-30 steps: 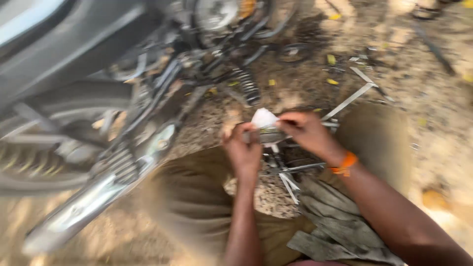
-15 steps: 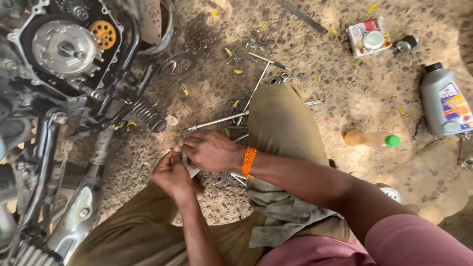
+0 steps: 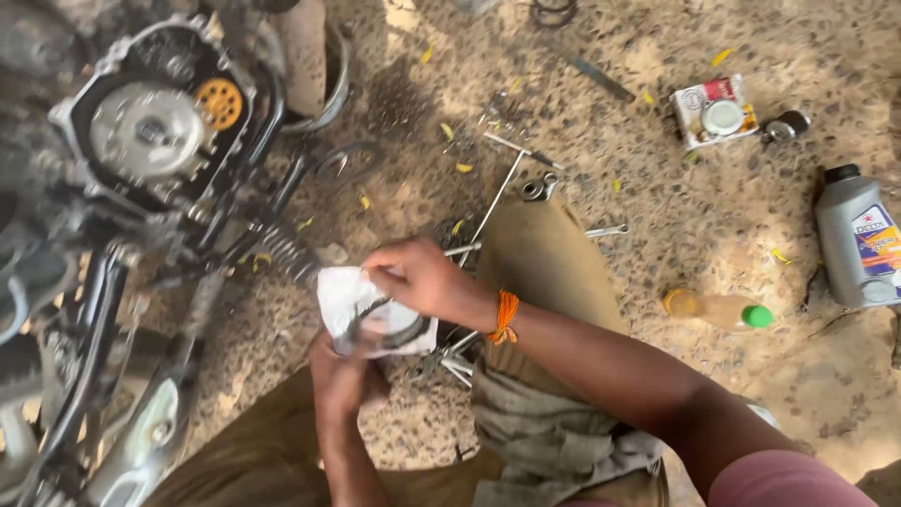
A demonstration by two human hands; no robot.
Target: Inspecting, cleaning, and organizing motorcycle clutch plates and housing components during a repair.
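Both the left hand (image 3: 345, 380) and right hand (image 3: 422, 278) grip a clear plastic packet (image 3: 371, 314), its dark contents blurred.

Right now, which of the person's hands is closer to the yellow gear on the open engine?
Right. The right hand grips the top of the white packet, below and right of the yellow gear. The left hand holds the packet's underside, lower in the picture and farther from the gear.
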